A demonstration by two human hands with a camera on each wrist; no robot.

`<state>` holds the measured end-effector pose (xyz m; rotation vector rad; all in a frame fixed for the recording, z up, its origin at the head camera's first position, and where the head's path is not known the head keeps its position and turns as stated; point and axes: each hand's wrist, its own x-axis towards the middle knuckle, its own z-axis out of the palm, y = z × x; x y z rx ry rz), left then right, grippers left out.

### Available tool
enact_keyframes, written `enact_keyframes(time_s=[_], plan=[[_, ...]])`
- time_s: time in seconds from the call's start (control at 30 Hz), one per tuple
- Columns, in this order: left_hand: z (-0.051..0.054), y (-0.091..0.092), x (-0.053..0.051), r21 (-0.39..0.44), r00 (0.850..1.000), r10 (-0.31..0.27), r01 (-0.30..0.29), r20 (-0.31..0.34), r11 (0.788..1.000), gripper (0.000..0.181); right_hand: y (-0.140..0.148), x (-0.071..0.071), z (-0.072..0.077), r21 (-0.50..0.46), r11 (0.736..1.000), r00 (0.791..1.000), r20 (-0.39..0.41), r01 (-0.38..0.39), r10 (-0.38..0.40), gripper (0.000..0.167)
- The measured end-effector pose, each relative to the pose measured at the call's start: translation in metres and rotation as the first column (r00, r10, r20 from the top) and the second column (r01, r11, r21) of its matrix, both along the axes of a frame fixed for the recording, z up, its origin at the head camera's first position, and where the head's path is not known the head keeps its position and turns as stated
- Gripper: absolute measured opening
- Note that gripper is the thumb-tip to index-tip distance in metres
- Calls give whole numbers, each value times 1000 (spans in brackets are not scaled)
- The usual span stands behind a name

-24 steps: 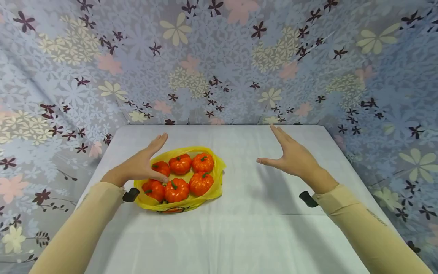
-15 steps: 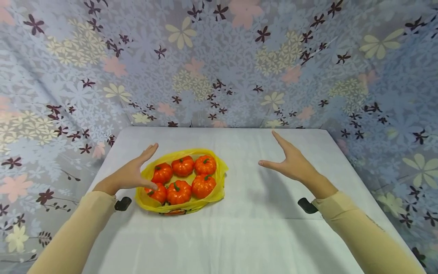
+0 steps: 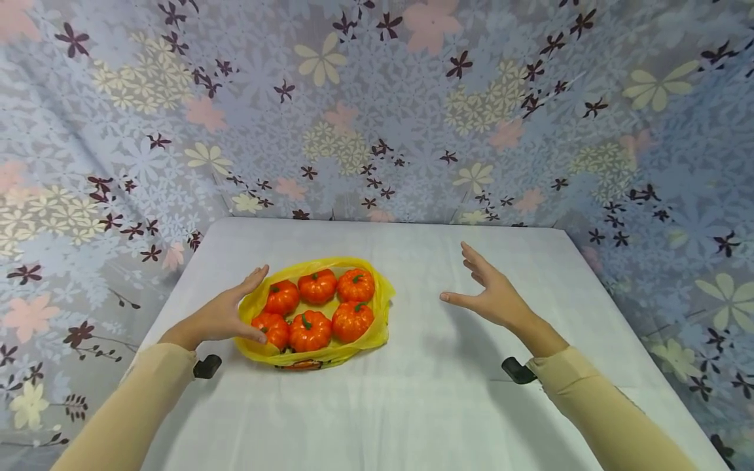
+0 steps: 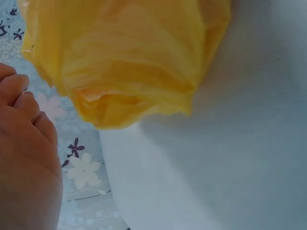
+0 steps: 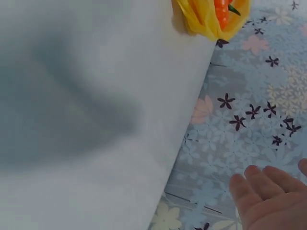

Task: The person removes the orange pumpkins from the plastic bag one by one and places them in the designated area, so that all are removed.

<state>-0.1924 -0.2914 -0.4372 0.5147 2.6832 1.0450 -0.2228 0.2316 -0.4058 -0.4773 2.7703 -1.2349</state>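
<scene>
A yellow plastic bag (image 3: 377,332), its mouth rolled wide, sits left of the middle of the table. Several small orange pumpkins (image 3: 310,330) with green stems lie inside it. My left hand (image 3: 220,318) is at the bag's left side, fingers extended and thumb overlapping the rim in the head view; whether it touches the bag I cannot tell. In the left wrist view the bag's side (image 4: 134,62) fills the top, with the hand (image 4: 26,158) beside it. My right hand (image 3: 499,297) hovers over the table to the right, holding nothing, thumb apart from the fingers.
A white cloth covers the table (image 3: 383,418). Floral fabric (image 3: 377,111) hangs behind it and along both sides. Each wrist carries a small black camera, the left one (image 3: 207,366) near the bag and the right one (image 3: 518,370) above the cloth.
My left hand has drawn left, from over the pumpkins to the bag's edge. My right hand has come slightly nearer. The head view has shifted a little; bag and pumpkins stay in place.
</scene>
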Motion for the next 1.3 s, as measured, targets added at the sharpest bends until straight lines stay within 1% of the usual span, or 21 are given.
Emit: enact_keyframes(time_s=[0.1,0.23,0.37,0.47,0.57,0.67,0.83,0.97,1.07,1.2,1.3], plan=[[-4,1,0,17,1000,-7,7,9,1000,132,-3,1,-6,-39,999,1000,-1,-15,15,109],[-11,2,0,33,1000,-11,11,11,999,132,-7,2,-15,-65,997,1000,-6,-31,30,108],[-17,-1,1,18,1000,4,-4,-18,1000,131,-16,3,-27,-109,993,999,1,-53,53,106],[-21,-5,3,28,999,15,-14,-41,1000,131,-23,5,-34,-146,987,997,21,-66,70,103],[-25,-5,3,54,999,21,-18,-40,998,130,-27,7,-39,-164,984,996,39,-69,76,103],[-30,-3,3,56,999,24,-22,-29,998,131,-32,8,-44,-178,982,996,45,-69,78,102],[-37,-3,4,47,999,19,-18,-25,999,136,-43,8,-51,-198,974,993,18,-108,114,100],[-40,-2,4,57,1000,0,2,-29,998,138,-51,9,-54,-223,967,992,-6,-121,123,97],[-41,-2,5,56,999,-15,17,-35,998,140,-59,10,-56,-229,965,992,-8,-127,128,95],[-41,-2,5,44,998,-27,29,-51,999,143,-74,8,-60,-201,965,986,-20,-166,166,92],[-40,-2,4,41,998,-34,36,-55,999,143,-89,4,-60,-181,961,978,-34,-209,206,91]])
